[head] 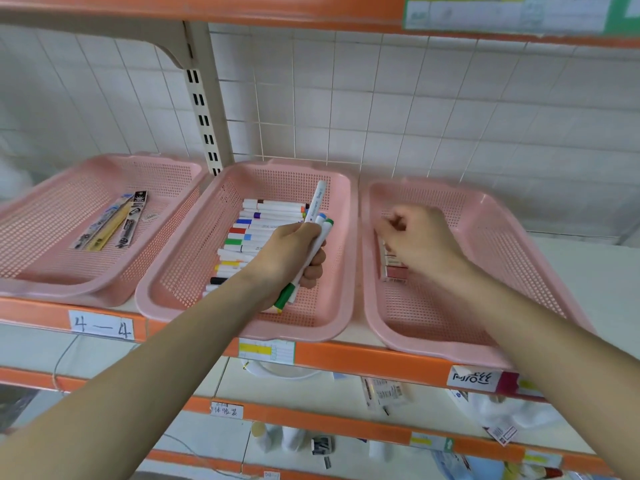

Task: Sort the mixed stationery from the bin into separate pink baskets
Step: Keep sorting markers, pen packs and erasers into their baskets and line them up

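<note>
Now left hand [287, 259] grips markers [314, 208] above marker basket [187, 271]; right hand [422, 242], grip unclear, in packet basket [450, 306].

Handwritten white label [101, 325] reading "4—4" on the orange shelf edge [34, 311] at left, small label [227, 409] reading "体验装" on the lower shelf edge [311, 422], upside-down label [473, 377] at right illegible, print on the white marker [316, 206] too blurred
</note>
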The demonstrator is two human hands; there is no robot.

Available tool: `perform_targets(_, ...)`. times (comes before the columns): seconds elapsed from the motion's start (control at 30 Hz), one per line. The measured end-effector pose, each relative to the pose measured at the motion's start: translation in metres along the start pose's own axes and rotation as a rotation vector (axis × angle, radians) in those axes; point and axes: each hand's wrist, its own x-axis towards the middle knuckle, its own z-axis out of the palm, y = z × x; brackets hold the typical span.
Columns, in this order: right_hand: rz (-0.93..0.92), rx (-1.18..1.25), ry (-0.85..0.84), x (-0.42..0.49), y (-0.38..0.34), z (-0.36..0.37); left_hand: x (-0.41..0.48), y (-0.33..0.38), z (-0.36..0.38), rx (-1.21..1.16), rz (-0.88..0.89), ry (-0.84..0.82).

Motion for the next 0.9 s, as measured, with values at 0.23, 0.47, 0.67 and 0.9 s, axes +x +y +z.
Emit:
perform_targets(0.23,0.054,0.309,-0.403,0.006,-0.073,0.006,-0.008,0.007,-0.024,0.025,0.064,-0.024)
perform_targets(0.47,0.224,0.579,-0.508,0.017,-0.105,0.046,-0.013,0.010,-0.071,0.208,0.126,0.048)
perform_targets(0.67,0.463,0.963,-0.427,0.042,-0.121,0.060,-0.012,0.029,-0.136,0.302,0.160,0.349)
perform_targets(0.9,0.548,0.939,-0.244,0.066,-0.102,0.086,-0.008,0.049,-0.181,0.197,0.164,0.326)
